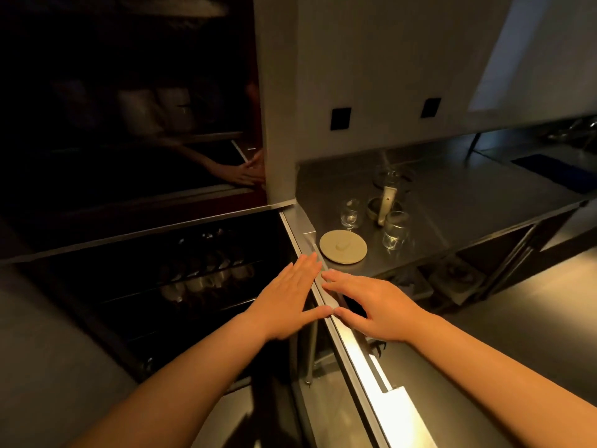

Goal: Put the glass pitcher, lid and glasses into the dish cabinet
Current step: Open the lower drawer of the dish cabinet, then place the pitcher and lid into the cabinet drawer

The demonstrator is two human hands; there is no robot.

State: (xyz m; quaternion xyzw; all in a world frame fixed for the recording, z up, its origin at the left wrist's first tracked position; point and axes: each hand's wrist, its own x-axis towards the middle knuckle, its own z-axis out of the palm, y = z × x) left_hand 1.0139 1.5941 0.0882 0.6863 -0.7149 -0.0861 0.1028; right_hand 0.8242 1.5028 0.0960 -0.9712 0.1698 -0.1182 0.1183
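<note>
On the steel counter (pixel 468 202) stand a glass pitcher (pixel 387 192) with a pale handle, a small clear glass (pixel 350 213) to its left and another glass (pixel 395 229) in front. The round beige lid (pixel 343 246) lies flat near the counter's left corner. My left hand (pixel 287 299) and my right hand (pixel 371 302) hover flat, fingers spread, either side of the metal edge of the cabinet door (pixel 336 321), thumbs almost touching. Neither hand holds anything. The dark dish cabinet (pixel 181 273) is at the left, with cups dimly visible on its shelves.
A white wall panel (pixel 371 92) with two black square sockets rises behind the counter. An upper dark glass cabinet (pixel 129 124) mirrors a hand. Below the counter is a lower shelf (pixel 452 279) with some items. Grey floor lies at the right.
</note>
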